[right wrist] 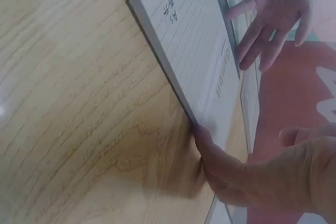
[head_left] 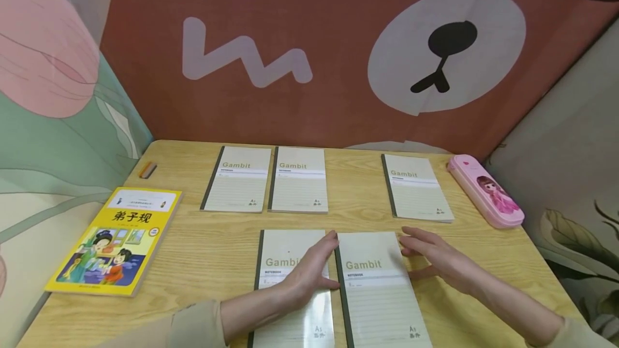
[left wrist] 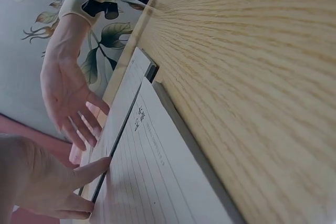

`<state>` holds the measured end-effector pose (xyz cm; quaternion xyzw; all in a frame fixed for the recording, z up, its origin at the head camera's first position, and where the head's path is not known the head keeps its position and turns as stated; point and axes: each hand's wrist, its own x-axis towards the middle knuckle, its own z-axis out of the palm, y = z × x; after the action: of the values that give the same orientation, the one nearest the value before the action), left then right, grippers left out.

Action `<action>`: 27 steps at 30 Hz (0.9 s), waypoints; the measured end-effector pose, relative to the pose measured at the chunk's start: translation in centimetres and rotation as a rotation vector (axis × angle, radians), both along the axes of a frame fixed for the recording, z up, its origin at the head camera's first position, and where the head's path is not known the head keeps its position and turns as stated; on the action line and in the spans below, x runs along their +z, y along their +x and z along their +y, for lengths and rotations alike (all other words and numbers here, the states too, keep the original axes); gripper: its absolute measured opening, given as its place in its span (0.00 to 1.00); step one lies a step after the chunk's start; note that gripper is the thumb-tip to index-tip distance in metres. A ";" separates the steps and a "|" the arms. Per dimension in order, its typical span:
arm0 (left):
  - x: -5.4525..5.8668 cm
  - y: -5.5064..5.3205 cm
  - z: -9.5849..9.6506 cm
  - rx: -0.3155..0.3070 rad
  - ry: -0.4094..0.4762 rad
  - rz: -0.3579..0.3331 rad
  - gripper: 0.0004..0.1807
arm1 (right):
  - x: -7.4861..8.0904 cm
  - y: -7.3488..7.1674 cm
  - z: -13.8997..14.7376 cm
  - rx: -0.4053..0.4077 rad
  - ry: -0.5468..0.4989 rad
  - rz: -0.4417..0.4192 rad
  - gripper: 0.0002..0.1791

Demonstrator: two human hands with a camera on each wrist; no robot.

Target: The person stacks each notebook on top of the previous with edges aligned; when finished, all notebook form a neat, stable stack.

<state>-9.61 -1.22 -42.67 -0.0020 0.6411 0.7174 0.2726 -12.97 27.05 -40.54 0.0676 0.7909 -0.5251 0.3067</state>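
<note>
Two pale A5 Gambit notebooks lie flat side by side near me: the front left notebook (head_left: 290,321) and the front right notebook (head_left: 382,305), each with a dark spine on its left. My left hand (head_left: 309,275) reaches over the front left notebook, its fingers and thumb fairly straight at the spine of the front right one. At the opposite edge of that same notebook is my right hand (head_left: 445,262), fingers extended, thumb (right wrist: 203,137) touching the edge in the right wrist view. Neither hand is curled round anything.
Farther back lie three matching notebooks: a left one (head_left: 239,181), a middle one (head_left: 299,181) and a right one (head_left: 416,187). A pink pencil case (head_left: 483,192) is at the right edge. On the left are a yellow book (head_left: 116,240) and a small eraser-like block (head_left: 148,169).
</note>
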 end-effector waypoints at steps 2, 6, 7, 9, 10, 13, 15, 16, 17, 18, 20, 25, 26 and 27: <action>-0.1 -0.1 0.0 0.021 -0.011 -0.015 0.40 | 0.0 -0.2 0.0 0.001 0.019 -0.005 0.42; -0.1 -0.5 -0.2 0.041 -0.037 -0.020 0.37 | -0.1 -0.7 0.1 0.011 0.063 -0.020 0.41; -0.1 -0.6 -0.3 0.033 -0.045 -0.007 0.34 | -0.2 -0.8 0.2 0.028 0.067 -0.014 0.41; -0.1 -0.9 -0.6 0.001 -0.044 0.020 0.30 | -0.3 -1.0 0.1 0.050 0.075 0.001 0.42; -0.1 -1.1 -0.7 -0.017 -0.051 0.041 0.28 | -0.4 -1.0 0.0 0.060 0.070 0.013 0.43; 0.3 -1.7 -1.2 -0.078 -0.050 0.093 0.28 | -0.5 -1.2 -0.4 0.098 0.030 0.065 0.45; 0.7 -2.4 -1.4 -0.097 -0.049 0.112 0.33 | -0.5 -1.5 -0.6 0.095 -0.009 0.086 0.46; 0.9 -2.8 -1.6 -0.100 -0.056 0.121 0.36 | -0.4 -1.7 -0.7 0.091 -0.031 0.092 0.47; 1.1 -3.2 -1.7 -0.101 -0.061 0.126 0.39 | -0.2 -1.9 -0.9 0.086 -0.056 0.096 0.47; 1.3 -3.6 -1.9 -0.094 -0.076 0.127 0.41 | -0.1 -2.3 -1.1 0.080 -0.077 0.101 0.47; 1.8 -4.6 -2.5 -0.071 -0.113 0.137 0.44 | 0.3 -3.0 -1.5 0.058 -0.107 0.116 0.47; 2.8 -7.4 -4.2 -0.013 -0.190 0.154 0.42 | 1.4 -5.0 -3.2 -0.008 -0.164 0.184 0.47; 3.0 -7.9 -4.6 -0.002 -0.198 0.157 0.41 | 1.6 -5.4 -3.6 -0.018 -0.182 0.193 0.47; 3.2 -8.3 -5.0 0.013 -0.201 0.159 0.41 | 1.8 -5.8 -3.9 -0.027 -0.196 0.202 0.46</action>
<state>-17.94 -6.18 -39.43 0.0233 0.7294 0.6490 0.2150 -18.81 23.13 -38.73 -0.0052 0.7618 -0.6080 0.2236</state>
